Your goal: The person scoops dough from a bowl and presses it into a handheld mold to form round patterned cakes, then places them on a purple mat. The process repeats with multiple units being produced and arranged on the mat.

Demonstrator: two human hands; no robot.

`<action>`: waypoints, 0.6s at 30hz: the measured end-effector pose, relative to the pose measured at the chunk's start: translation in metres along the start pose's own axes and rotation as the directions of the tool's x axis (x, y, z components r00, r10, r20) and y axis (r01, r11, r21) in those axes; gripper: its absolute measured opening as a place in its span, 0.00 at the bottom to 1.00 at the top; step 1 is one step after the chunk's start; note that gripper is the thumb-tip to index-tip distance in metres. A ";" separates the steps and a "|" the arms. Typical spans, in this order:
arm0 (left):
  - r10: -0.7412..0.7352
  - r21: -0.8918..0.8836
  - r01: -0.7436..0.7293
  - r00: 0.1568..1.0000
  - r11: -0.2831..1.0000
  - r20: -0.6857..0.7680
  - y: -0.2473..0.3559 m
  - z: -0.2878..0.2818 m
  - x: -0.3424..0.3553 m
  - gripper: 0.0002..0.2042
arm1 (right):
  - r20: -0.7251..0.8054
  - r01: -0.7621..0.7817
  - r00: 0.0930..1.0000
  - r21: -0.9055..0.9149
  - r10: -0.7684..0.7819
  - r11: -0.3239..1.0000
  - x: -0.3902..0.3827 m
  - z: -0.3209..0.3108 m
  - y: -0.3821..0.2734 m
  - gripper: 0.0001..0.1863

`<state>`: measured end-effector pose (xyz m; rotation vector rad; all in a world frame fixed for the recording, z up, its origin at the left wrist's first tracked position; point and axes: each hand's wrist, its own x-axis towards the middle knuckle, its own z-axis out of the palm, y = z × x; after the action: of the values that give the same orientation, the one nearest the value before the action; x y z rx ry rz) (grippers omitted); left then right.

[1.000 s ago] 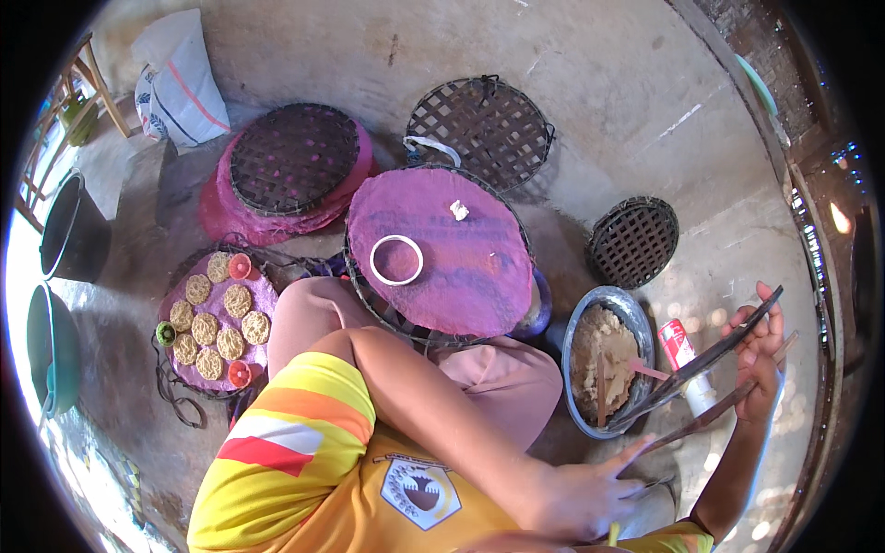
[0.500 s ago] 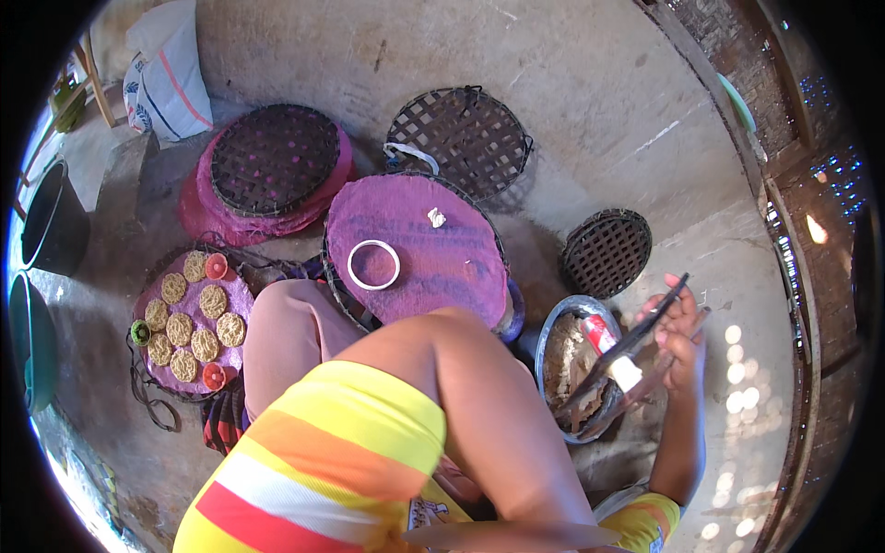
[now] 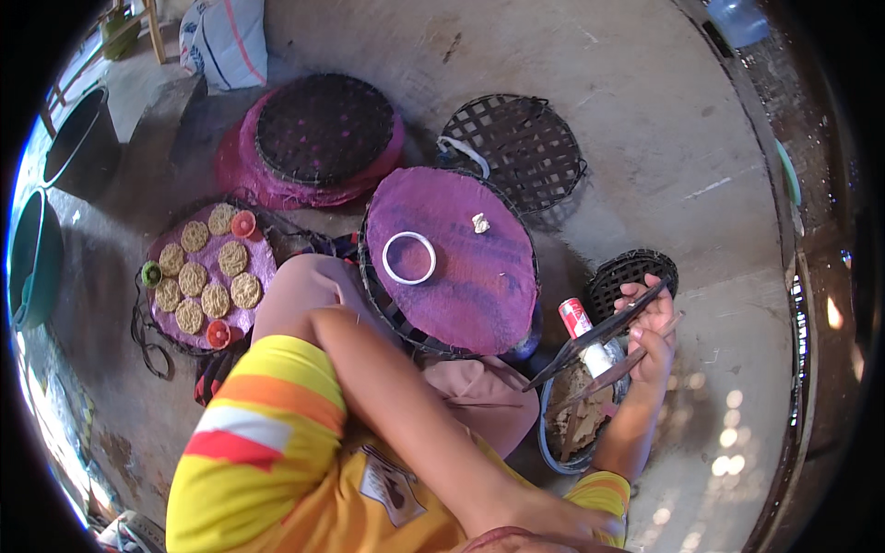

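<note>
My right hand [image 3: 650, 341] grips dark long wooden sticks [image 3: 599, 336] above a metal bowl [image 3: 553, 433] of light brown dough-like stuff. A red-and-white tube [image 3: 585, 336] is among the sticks over the bowl; what supports it is unclear. My left forearm [image 3: 424, 433] crosses my body to the bottom edge, where my left hand's fingers are hidden. Before me an oval pink cloth [image 3: 447, 313] on a woven tray carries a white ring [image 3: 429, 263] and a small pale lump [image 3: 480, 223].
Left, a tray [image 3: 207, 323] holds several noodle discs, red molds and a green one. Behind are stacked pink cloths [image 3: 241, 180] under a woven lid, lattice trays [image 3: 512, 152], [image 3: 631, 276] and a white sack [image 3: 221, 51]. Buckets [image 3: 78, 138], [image 3: 37, 263] stand far left.
The red-and-white tube has shifted from right of the bowl to over it, among the sticks. My left hand has dropped mostly out of sight. The view has shifted.
</note>
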<state>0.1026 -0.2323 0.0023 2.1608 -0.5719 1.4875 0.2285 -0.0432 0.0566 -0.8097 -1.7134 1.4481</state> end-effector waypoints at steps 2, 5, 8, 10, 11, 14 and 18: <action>-0.014 -0.153 0.006 0.998 0.988 -0.053 0.011 -0.022 -0.018 0.10 | 0.010 -0.032 0.999 -0.021 0.032 0.999 0.003 0.004 -0.001 0.40; -0.231 -0.624 0.187 0.973 0.759 0.010 0.018 -0.056 -0.058 0.07 | 0.040 -0.027 0.999 0.027 0.026 0.999 0.007 0.014 -0.004 0.40; -0.578 -0.959 0.187 0.815 0.215 0.030 0.011 -0.083 -0.118 0.18 | 0.035 0.008 0.999 0.101 -0.012 0.995 0.013 0.027 -0.006 0.41; -0.850 -0.904 0.372 0.527 0.209 0.021 0.000 -0.089 -0.155 0.24 | 0.074 0.015 0.997 0.164 -0.027 0.986 0.017 0.035 -0.011 0.42; -0.964 -0.804 0.590 0.250 0.077 0.091 -0.001 -0.087 -0.170 0.27 | 0.085 0.028 0.995 0.202 -0.046 0.979 0.021 0.039 -0.013 0.42; -0.989 -0.822 0.561 0.145 0.099 -0.020 -0.009 -0.083 -0.193 0.29 | 0.157 0.076 0.978 0.334 -0.135 0.940 0.033 0.052 -0.016 0.42; -0.934 -0.912 0.372 0.357 0.173 -0.032 -0.014 -0.083 -0.175 0.46 | 0.281 0.026 0.933 0.568 -0.224 0.823 0.055 0.077 -0.001 0.39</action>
<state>-0.0104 -0.1588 -0.1381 0.7898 0.1232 0.9123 0.1336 -0.0373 0.0585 -0.1253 -1.4088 1.9392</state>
